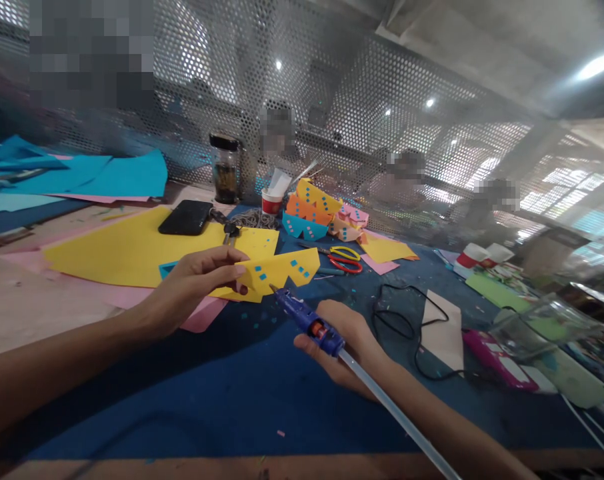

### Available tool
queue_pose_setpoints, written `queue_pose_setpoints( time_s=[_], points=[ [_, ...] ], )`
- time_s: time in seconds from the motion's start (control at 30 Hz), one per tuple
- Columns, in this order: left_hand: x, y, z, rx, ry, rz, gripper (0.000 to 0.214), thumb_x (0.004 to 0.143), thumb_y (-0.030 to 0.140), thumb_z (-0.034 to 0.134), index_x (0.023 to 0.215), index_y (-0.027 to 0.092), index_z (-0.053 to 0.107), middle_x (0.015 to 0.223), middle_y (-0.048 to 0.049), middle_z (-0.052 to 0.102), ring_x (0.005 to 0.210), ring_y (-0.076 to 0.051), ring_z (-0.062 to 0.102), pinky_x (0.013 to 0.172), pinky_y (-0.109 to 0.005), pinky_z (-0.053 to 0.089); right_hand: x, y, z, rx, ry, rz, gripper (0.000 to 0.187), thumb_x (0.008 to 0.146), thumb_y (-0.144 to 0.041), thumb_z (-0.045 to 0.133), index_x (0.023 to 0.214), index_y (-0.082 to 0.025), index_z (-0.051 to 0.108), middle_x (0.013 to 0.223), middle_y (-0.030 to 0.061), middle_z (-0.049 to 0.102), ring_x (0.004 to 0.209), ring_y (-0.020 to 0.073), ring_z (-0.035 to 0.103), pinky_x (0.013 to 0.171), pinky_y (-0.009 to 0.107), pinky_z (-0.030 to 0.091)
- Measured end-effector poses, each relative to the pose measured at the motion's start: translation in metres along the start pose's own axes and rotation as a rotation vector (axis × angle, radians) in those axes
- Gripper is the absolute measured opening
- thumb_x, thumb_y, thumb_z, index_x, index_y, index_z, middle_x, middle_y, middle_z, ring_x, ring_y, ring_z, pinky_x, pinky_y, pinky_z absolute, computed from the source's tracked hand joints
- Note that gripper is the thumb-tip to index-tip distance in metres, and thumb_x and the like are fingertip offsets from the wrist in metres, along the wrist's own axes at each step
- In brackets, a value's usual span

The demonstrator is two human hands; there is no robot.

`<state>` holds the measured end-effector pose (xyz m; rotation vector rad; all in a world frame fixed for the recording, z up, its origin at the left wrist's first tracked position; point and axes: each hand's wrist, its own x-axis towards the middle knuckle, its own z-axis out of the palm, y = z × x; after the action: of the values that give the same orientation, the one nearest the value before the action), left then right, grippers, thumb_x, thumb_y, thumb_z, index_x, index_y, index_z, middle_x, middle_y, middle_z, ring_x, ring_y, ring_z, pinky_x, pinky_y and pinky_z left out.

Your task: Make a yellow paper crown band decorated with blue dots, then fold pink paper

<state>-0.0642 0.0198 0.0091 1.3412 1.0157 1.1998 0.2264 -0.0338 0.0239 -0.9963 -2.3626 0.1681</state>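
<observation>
My left hand pinches a folded yellow paper piece dotted with small blue squares, lifted just above the blue table cover. My right hand grips a blue hot glue gun with a clear glue stick jutting out of its back. The gun's nozzle points up and left and touches the lower edge of the yellow piece.
Large yellow, pink and blue paper sheets lie at the left, with a black phone on them. Behind are finished paper pieces, a red-and-white cup, a dark jar, scissors, a black cable. People sit beyond a perforated metal screen.
</observation>
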Motion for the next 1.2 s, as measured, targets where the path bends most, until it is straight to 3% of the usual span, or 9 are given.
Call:
queue_pose_setpoints(
  time_s=[1.2],
  points=[
    [-0.0008,0.0025,0.0023,0.003,-0.013,-0.009,0.023,0.087,0.037,0.078,0.100,0.019,0.073,0.087,-0.0009,0.075,0.075,-0.017,0.072,0.075,-0.030,0.059,-0.0013,-0.0006,-0.0005,-0.013,-0.025,0.014,0.036,0.100,-0.046,0.057,0.074,-0.022,0.048,0.072,0.0008,0.055,0.066,0.0149,0.051,0.063,0.028,0.036]
  ],
)
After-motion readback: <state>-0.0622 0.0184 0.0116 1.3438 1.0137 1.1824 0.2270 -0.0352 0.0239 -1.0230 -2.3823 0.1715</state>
